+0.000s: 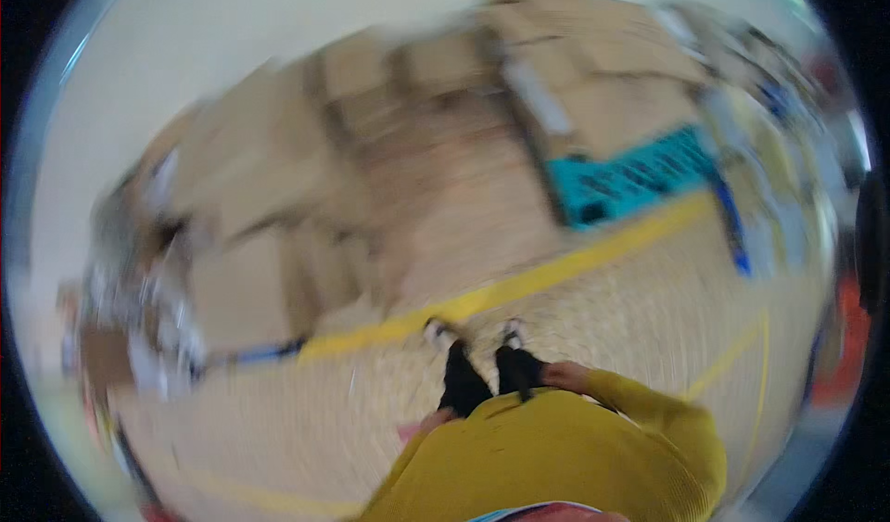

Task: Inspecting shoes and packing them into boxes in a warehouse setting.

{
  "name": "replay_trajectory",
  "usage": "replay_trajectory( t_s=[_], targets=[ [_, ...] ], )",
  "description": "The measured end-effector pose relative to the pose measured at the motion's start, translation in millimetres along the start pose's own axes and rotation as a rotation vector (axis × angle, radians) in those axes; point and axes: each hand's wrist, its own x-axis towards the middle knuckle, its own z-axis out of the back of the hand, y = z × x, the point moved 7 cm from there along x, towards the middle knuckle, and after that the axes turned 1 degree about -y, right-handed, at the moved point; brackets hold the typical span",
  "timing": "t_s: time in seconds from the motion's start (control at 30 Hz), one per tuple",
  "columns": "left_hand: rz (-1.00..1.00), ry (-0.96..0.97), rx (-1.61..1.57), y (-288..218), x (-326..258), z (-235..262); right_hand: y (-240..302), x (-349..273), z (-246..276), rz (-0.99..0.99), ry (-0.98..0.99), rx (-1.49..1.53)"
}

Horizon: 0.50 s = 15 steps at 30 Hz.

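The whole picture is smeared by motion. My left hand (438, 419) hangs low beside my dark trousers (465, 385), partly covered by my yellow sweater (556, 457). A small pink patch (408, 432) shows at its outer side; whether the hand holds it I cannot make out. My right hand (565, 376) rests against or close to my right thigh, with its fingers blurred. Both arms are in yellow sleeves. My shoes (439, 332) stand just on the near side of a yellow floor line (505, 292).
Stacked and flattened cardboard boxes (269, 151) fill the far left. More cardboard (630, 105) stands at the far right behind a turquoise crate (640, 177). Clear plastic wrapping (162, 323) lies at the left, and wrapped bundles (769, 179) stand at the right.
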Motion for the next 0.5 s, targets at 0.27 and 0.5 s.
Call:
replay_trajectory(
  t_s=[0.27,0.5],
  targets=[
    [0.036,0.036,-0.146,68,-149,141,-7,83,-188,0.007,0.04,-0.234],
    [0.172,-1.381,-1.774,334,-226,130,-19,203,-147,-0.084,0.59,-0.283]
  ],
)
